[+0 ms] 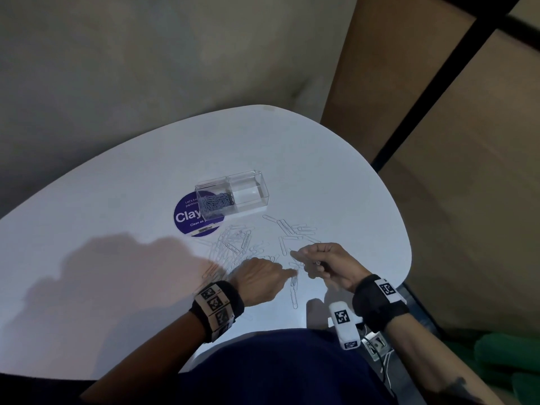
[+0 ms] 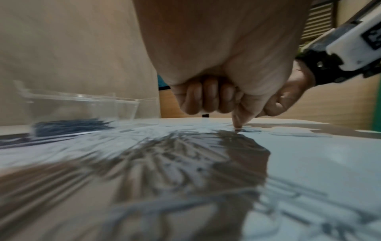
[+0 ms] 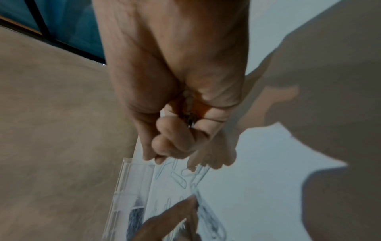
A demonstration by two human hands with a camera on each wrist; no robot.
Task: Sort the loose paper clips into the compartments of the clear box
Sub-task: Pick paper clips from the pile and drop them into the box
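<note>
1. Clear acrylic, two compartments: the clear box [image 1: 232, 194] stands on the white worktop [image 1: 336, 176], partly over a round purple sticker [image 1: 187, 222]. Its left compartment holds a heap of dark paper clips [image 1: 216, 201]; its right compartment looks bare.
2. The loose silver paper clips [image 1: 233, 244] lie scattered on the worktop between the box and our hands, thickest just ahead of the left hand [image 1: 260, 273], thinner toward the right.
3. We judge the step in hand to be gathering silver clips for the bare compartment. Our right hand [image 1: 324, 263] is raised a little off the worktop, fingers curled in with thumb and forefinger pinched together; a glint of wire shows in the palm, so it seems to grasp a few clips.
4. Our left hand has three fingers folded under and holds nothing; its index fingertip [image 2: 239, 124] presses on the worktop at a clip.
5. To do this well, we should slide that clip toward the right hand's pinch, not try to lift it flat off the smooth surface.
6. We should keep the collected clips closed in the palm and not overfill it, since thin wire slips and tangles easily.
7. When we empty the hand, we should go low over the right compartment, keeping silver apart from dark.
</note>
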